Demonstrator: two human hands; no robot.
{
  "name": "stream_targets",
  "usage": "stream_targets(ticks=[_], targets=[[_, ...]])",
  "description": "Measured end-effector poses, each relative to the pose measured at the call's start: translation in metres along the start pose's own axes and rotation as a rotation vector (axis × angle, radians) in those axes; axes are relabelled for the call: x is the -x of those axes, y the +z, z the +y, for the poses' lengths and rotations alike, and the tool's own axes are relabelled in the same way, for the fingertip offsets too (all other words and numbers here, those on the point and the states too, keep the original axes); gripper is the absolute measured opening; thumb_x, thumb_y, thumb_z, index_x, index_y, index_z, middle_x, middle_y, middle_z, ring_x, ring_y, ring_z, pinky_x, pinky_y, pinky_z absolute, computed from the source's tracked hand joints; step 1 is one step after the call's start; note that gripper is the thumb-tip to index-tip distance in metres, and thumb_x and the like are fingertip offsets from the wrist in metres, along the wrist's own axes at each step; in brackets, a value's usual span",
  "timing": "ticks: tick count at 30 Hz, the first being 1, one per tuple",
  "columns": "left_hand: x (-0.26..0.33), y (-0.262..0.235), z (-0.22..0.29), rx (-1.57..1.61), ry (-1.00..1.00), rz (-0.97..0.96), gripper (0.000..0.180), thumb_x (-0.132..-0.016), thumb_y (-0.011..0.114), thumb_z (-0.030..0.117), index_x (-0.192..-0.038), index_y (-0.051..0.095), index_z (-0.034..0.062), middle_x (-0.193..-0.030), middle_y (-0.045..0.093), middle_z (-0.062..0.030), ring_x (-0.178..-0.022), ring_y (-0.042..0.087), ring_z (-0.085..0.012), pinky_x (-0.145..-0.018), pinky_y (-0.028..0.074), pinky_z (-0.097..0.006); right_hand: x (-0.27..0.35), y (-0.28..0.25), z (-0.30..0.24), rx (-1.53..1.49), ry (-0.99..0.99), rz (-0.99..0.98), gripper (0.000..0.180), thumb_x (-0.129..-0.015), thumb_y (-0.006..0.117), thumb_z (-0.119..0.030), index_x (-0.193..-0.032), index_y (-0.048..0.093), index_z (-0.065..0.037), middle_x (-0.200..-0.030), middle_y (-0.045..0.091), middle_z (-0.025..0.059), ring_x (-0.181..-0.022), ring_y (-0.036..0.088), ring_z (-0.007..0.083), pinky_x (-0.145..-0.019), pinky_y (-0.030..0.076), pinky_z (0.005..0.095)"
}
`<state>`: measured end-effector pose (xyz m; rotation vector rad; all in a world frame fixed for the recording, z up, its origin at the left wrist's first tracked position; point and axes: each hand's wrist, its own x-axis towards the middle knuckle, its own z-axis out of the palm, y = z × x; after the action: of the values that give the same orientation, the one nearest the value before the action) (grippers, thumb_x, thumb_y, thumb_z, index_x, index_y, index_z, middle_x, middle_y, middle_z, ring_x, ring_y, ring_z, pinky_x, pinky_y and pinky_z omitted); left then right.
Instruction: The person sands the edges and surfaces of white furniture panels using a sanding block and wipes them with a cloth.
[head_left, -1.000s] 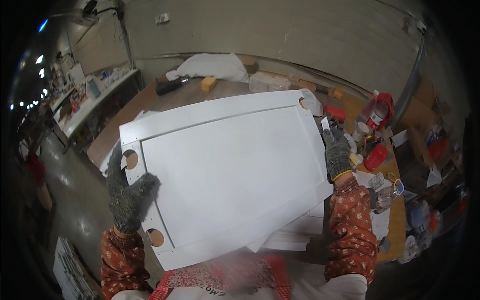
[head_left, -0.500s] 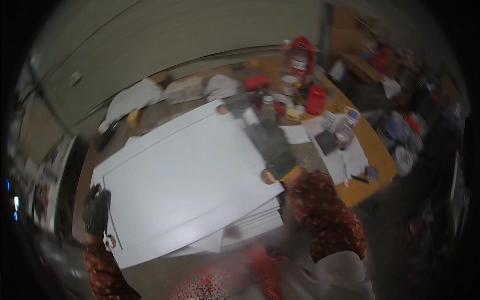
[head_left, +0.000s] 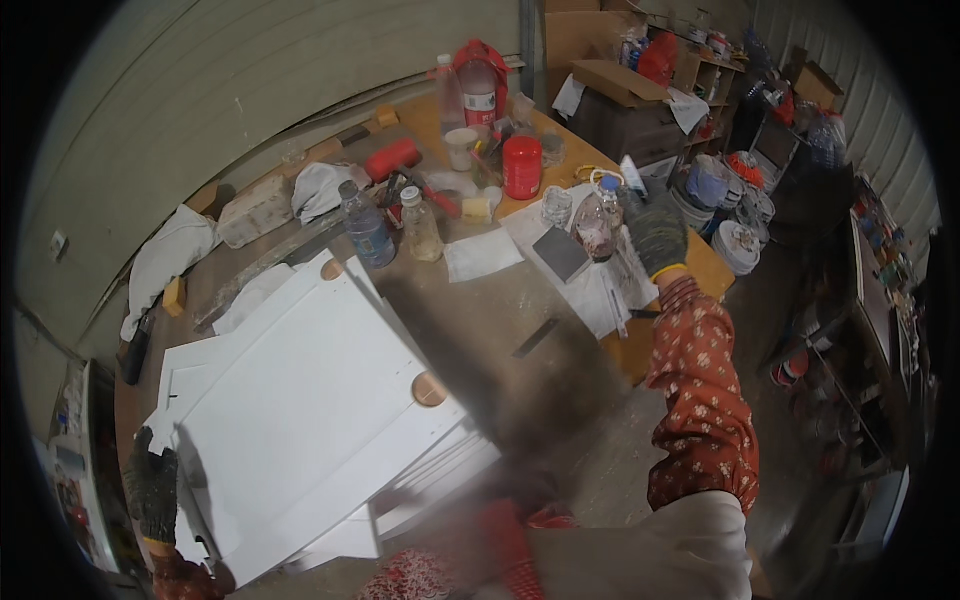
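Observation:
A white cabinet door panel [head_left: 300, 400] with round holes near its edges lies tilted on a stack of white panels [head_left: 440, 475]. My left hand [head_left: 152, 490], in a dark knitted glove, is beside the panel's left edge, fingers pointing up and slightly apart; whether it touches the edge is unclear. My right hand [head_left: 658, 235], gloved alike, reaches over the table's right part. A small white piece [head_left: 632, 178] stands out from its closed fingers, its kind not clear. Close by are a clear bottle with a blue cap [head_left: 598, 220] and a dark square pad [head_left: 562, 254] on paper.
On the table [head_left: 520, 310] are two plastic bottles [head_left: 368, 225], a red canister [head_left: 522, 168], a paper cup [head_left: 461, 148] and a white sheet [head_left: 483, 256]. White cloths [head_left: 170, 255] lie along the wall. Paint buckets [head_left: 738, 245] and a cardboard box [head_left: 620, 82] stand beyond.
My right hand has left the panel's right edge and moved right, with the white piece, toward the blue-capped bottle. The view has swung right. My left hand's grip on the panel edge has loosened.

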<state>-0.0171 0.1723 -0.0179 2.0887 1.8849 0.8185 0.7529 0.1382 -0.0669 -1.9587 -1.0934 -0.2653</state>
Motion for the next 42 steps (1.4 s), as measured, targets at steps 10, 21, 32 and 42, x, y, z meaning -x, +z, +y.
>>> stream_targets(ticks=[10, 21, 32, 42], targets=[[0.063, 0.097, 0.202, -0.232, 0.285, -0.025, 0.059, -0.080, 0.064, -0.001, -0.137, 0.050, 0.0019, -0.076, 0.055, -0.0091, -0.069, 0.053, -0.0186, -0.066, 0.047, -0.033, -0.098, 0.053, 0.066, 0.122, 0.005, -0.498, 0.048, -0.074, 0.077, -0.046, -0.099, 0.071, -0.006, -0.103, 0.069, 0.0184, -0.100, 0.064, 0.0340, -0.086, 0.050, 0.0405], [0.086, 0.141, 0.194, -0.150, -0.004, 0.230, 0.042, -0.094, 0.058, 0.003, -0.136, 0.052, 0.0023, -0.121, 0.060, -0.0076, -0.098, 0.058, -0.0129, -0.087, 0.049, -0.028, -0.157, -0.022, 0.096, 0.125, -0.391, -0.150, 0.053, -0.078, 0.072, -0.055, -0.088, 0.069, -0.003, -0.081, 0.066, 0.0190, -0.072, 0.063, 0.0376, -0.067, 0.049, 0.0450], [0.088, 0.141, 0.199, -0.158, -0.013, 0.224, 0.041, -0.095, 0.056, 0.004, -0.136, 0.051, 0.0014, -0.123, 0.060, -0.0083, -0.100, 0.058, -0.0131, -0.090, 0.047, -0.027, -0.110, -0.015, 0.066, 0.471, -0.239, -0.401, 0.042, -0.092, 0.059, -0.035, -0.119, 0.057, -0.003, -0.098, 0.069, 0.0182, -0.089, 0.067, 0.0332, -0.078, 0.052, 0.0418], [0.081, 0.141, 0.202, -0.144, 0.124, 0.201, 0.041, -0.092, 0.057, -0.004, -0.133, 0.052, -0.0007, -0.125, 0.060, -0.0126, -0.100, 0.060, -0.0186, -0.089, 0.049, -0.031, -0.056, 0.087, 0.111, 0.801, -0.914, -0.537, 0.012, -0.080, 0.059, -0.016, -0.080, 0.070, -0.011, -0.085, 0.064, 0.0069, -0.087, 0.062, 0.0249, -0.070, 0.047, 0.0390]])
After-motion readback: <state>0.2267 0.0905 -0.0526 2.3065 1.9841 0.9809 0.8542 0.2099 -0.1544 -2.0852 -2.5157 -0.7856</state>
